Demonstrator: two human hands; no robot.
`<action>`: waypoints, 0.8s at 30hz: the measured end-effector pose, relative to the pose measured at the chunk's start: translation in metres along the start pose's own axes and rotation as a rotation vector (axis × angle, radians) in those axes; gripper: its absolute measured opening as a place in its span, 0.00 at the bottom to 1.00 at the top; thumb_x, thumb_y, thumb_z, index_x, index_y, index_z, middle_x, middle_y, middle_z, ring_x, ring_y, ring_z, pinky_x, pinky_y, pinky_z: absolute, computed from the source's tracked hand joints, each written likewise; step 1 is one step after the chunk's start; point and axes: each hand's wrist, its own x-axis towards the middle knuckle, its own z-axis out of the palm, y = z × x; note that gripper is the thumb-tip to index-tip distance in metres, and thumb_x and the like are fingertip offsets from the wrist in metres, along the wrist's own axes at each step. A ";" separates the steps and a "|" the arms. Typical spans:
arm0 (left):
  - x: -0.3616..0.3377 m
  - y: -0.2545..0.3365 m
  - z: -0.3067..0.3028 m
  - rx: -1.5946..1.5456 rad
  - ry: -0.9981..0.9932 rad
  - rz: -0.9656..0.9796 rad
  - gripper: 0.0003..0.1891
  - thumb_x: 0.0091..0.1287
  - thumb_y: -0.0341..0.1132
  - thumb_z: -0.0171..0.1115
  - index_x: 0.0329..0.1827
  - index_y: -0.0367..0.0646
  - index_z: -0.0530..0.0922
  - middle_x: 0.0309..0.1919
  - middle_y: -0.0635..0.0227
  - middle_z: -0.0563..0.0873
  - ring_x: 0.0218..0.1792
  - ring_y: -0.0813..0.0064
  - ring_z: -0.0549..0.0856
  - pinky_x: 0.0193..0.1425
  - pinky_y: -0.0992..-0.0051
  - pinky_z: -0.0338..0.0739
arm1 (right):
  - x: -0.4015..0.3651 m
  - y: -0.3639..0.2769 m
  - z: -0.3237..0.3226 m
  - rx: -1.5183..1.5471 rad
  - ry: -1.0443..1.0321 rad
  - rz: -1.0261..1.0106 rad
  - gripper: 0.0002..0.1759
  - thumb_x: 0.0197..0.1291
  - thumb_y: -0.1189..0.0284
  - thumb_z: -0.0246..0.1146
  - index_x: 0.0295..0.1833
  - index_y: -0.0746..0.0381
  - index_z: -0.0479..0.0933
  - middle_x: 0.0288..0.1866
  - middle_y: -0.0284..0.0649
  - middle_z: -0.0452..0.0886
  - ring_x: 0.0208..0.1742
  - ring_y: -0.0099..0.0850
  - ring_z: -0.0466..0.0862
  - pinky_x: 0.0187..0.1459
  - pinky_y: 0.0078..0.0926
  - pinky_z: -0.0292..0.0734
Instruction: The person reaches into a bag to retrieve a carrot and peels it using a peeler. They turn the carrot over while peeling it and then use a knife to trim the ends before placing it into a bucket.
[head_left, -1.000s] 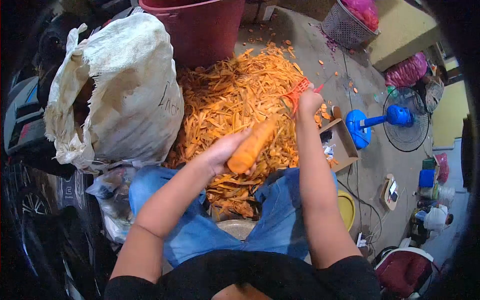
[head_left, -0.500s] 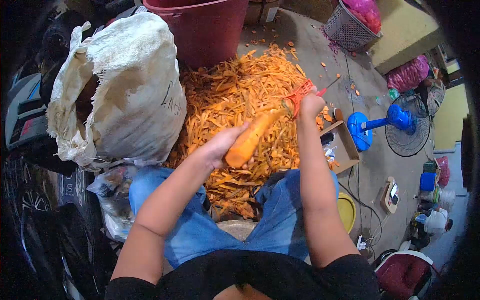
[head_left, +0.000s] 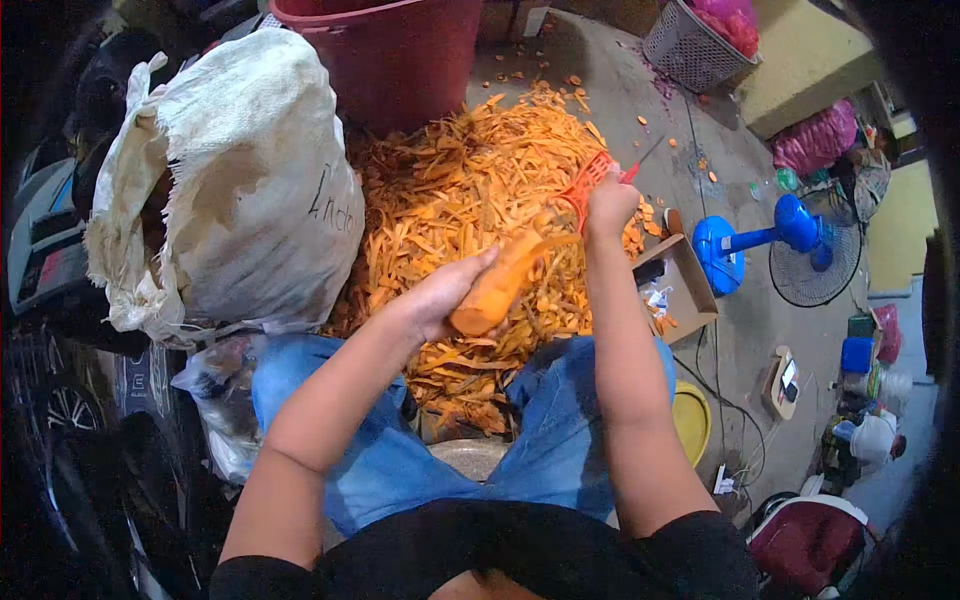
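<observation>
**While carrot and peeler are in hand: items I log**

Where the left hand (head_left: pixel 440 295) closes around its near end, the carrot (head_left: pixel 497 283) tilts toward the far right above the peel heap (head_left: pixel 470 170).

I note the right hand (head_left: pixel 610 205) fisted on a red peeler (head_left: pixel 585 180), just beside the carrot's far tip.

- Left: white sack (head_left: pixel 250 180).
- Far: red tub (head_left: pixel 400 50).
- Right: blue fan (head_left: pixel 790 235).

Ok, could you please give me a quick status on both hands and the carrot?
Left hand gripping carrot by its thick end. Right hand holding red peeler just past the tip. Peel pile beneath, sack alongside.
</observation>
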 end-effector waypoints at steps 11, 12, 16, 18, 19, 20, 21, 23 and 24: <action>0.012 0.004 -0.017 0.222 0.074 0.020 0.21 0.63 0.48 0.30 0.38 0.44 0.68 0.24 0.67 0.76 0.22 0.79 0.76 0.19 0.79 0.71 | -0.064 -0.040 0.010 0.173 -0.265 -0.291 0.13 0.53 0.68 0.51 0.22 0.66 0.65 0.14 0.40 0.66 0.17 0.28 0.64 0.22 0.27 0.61; 0.009 0.002 -0.015 0.220 0.074 0.020 0.21 0.63 0.48 0.30 0.38 0.44 0.68 0.24 0.67 0.76 0.22 0.79 0.76 0.19 0.79 0.71 | -0.041 -0.024 0.014 0.254 -0.199 -0.208 0.13 0.53 0.68 0.50 0.22 0.66 0.65 0.15 0.39 0.68 0.17 0.27 0.65 0.22 0.26 0.61; 0.004 0.001 -0.003 0.124 -0.036 -0.013 0.23 0.62 0.50 0.32 0.42 0.40 0.66 0.26 0.63 0.76 0.22 0.77 0.75 0.20 0.81 0.70 | 0.002 -0.010 0.000 0.187 0.000 0.069 0.13 0.54 0.69 0.50 0.24 0.67 0.66 0.17 0.36 0.70 0.19 0.23 0.66 0.22 0.24 0.61; 0.011 0.004 -0.014 0.044 0.070 0.010 0.22 0.62 0.50 0.32 0.42 0.41 0.67 0.26 0.65 0.76 0.23 0.77 0.76 0.21 0.80 0.71 | -0.009 -0.024 -0.003 0.358 -0.153 0.134 0.12 0.54 0.69 0.50 0.26 0.69 0.67 0.17 0.36 0.70 0.19 0.23 0.67 0.22 0.23 0.62; 0.013 0.007 -0.016 0.061 0.130 -0.014 0.20 0.62 0.48 0.33 0.42 0.42 0.67 0.25 0.66 0.76 0.23 0.78 0.76 0.21 0.79 0.71 | -0.027 -0.036 -0.001 0.379 -0.180 -0.013 0.12 0.53 0.69 0.50 0.28 0.68 0.68 0.17 0.37 0.70 0.19 0.25 0.68 0.22 0.24 0.63; 0.016 0.006 -0.017 0.059 0.132 -0.012 0.20 0.62 0.48 0.33 0.42 0.42 0.67 0.25 0.66 0.76 0.23 0.78 0.76 0.21 0.79 0.71 | -0.051 -0.045 0.001 0.379 -0.237 -0.136 0.11 0.53 0.69 0.50 0.27 0.67 0.68 0.17 0.38 0.70 0.19 0.26 0.68 0.22 0.25 0.63; 0.020 0.005 -0.016 0.021 0.179 0.061 0.20 0.62 0.48 0.33 0.42 0.42 0.67 0.25 0.66 0.77 0.23 0.78 0.76 0.20 0.79 0.70 | -0.070 -0.051 0.003 0.378 -0.289 -0.259 0.11 0.53 0.69 0.50 0.27 0.67 0.68 0.17 0.39 0.71 0.19 0.27 0.69 0.22 0.26 0.63; 0.017 0.008 -0.004 0.018 0.229 0.158 0.20 0.62 0.48 0.33 0.42 0.42 0.67 0.25 0.65 0.77 0.23 0.77 0.76 0.18 0.80 0.70 | -0.086 -0.057 -0.001 0.291 -0.336 -0.297 0.11 0.52 0.69 0.51 0.26 0.67 0.68 0.18 0.41 0.71 0.19 0.29 0.69 0.23 0.27 0.63; 0.015 0.006 -0.009 0.016 0.233 0.156 0.20 0.62 0.48 0.33 0.42 0.42 0.67 0.25 0.65 0.77 0.23 0.77 0.76 0.18 0.80 0.70 | -0.090 -0.058 -0.001 0.201 -0.390 -0.331 0.11 0.52 0.68 0.51 0.26 0.67 0.68 0.19 0.43 0.71 0.19 0.30 0.69 0.23 0.27 0.62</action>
